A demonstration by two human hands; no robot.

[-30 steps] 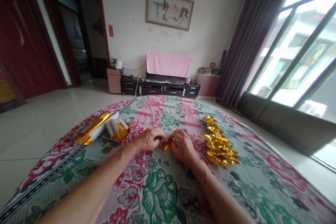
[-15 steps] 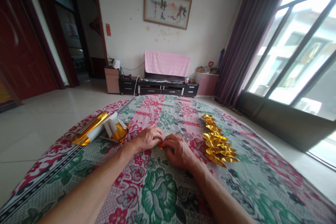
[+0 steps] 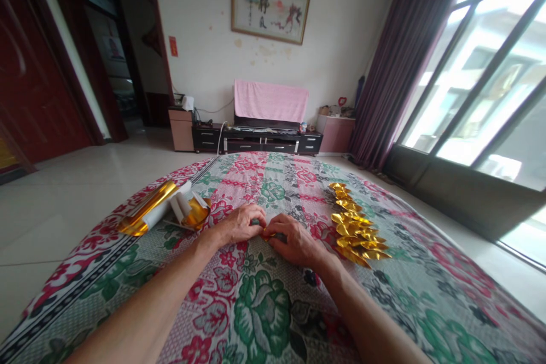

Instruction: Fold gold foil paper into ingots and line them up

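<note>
My left hand (image 3: 242,224) and my right hand (image 3: 294,239) meet just above the middle of the flowered cloth. Pinched between their fingertips is a small piece of gold foil paper (image 3: 267,234), mostly hidden by the fingers. To the right lies a row of folded gold paper pieces (image 3: 356,227), overlapping one another, with pointed ends. On the left, beyond my left forearm, rests a roll of gold foil paper (image 3: 149,211) with a white underside. Beside it, a bundle of gold and white paper (image 3: 191,209) sits close to my left wrist.
A patterned cloth (image 3: 260,307) covers the round-edged surface before me. Behind it, a low black cabinet (image 3: 264,142) stands against the wall, with a pink cloth (image 3: 271,99) draped over a dark object. Large windows and a purple curtain (image 3: 409,57) are on the right.
Both hands stay together on the small gold piece; the fingers have shifted slightly, with the right hand's fingers drawn a little to the right. The camera view has moved slightly.
</note>
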